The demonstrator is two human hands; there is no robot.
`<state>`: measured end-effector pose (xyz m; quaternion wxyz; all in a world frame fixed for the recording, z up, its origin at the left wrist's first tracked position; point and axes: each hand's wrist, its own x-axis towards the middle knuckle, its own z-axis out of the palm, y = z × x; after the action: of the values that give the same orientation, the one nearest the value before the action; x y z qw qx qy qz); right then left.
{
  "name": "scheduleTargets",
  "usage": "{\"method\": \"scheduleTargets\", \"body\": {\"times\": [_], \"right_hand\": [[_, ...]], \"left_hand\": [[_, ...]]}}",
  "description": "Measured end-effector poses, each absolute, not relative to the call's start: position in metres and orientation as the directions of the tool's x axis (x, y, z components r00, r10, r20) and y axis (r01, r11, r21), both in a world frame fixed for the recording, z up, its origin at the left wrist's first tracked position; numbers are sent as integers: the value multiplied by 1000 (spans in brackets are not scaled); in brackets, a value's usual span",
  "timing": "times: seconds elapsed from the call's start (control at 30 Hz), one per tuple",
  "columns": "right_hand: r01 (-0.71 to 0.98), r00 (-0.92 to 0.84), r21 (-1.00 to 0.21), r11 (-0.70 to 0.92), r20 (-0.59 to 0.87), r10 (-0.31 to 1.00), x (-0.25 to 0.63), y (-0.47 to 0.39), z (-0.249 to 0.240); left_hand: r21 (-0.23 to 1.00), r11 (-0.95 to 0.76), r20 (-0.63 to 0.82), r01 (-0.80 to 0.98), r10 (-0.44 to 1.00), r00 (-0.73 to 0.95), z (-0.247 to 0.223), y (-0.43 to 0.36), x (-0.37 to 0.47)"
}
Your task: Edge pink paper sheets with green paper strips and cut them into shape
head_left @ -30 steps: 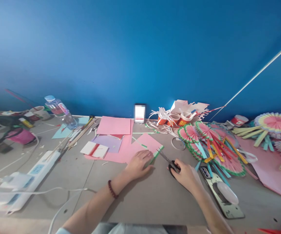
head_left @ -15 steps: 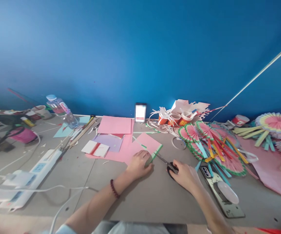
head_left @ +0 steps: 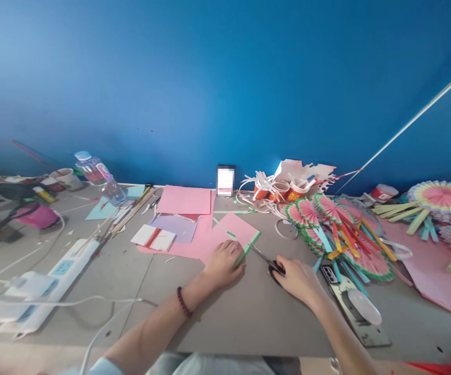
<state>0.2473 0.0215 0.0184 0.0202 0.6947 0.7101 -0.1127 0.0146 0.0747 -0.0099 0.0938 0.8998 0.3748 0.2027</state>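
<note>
My left hand rests on the near left part of a pink sheet of paper, holding it against the table with curled fingers. Along the sheet's right side runs a green-and-white edge. In my right hand is a pair of scissors with black handles, thumb and fingers at the loops. Their blades point up and left, the tips at the green edge. Whether the tips are over or under the paper is hard to tell.
Pink folded paper fans lie to the right, beside a phone. Cups of paper scraps stand by the wall. On the left are a power strip, a water bottle and a white pack with a red band.
The scissors' handles have come closer together, and the right hand has shifted slightly. My left hand and the pink sheet stay almost in the same place.
</note>
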Motion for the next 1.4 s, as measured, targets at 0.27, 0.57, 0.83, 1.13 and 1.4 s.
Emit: {"method": "scheduleTargets", "body": {"times": [0.27,0.57,0.83,1.13,1.4], "right_hand": [[992,-42,-121,17,-210,977,247,24,21],[925,16,-373,-69,-144,989,243,20,17],[964,48,-253,-87,-156,987,241,17,18],[992,78,-81,-92,-164,983,236,20,30],[995,50,-76,-65,-177,983,236,22,37]], "left_hand": [[333,-701,324,630,713,622,-11,77,14],[224,-690,246,688,723,646,-15,71,17],[137,-651,200,747,757,623,-12,67,19],[84,-702,189,707,708,680,-3,64,19],[82,-737,190,671,672,715,-1,63,21]]}}
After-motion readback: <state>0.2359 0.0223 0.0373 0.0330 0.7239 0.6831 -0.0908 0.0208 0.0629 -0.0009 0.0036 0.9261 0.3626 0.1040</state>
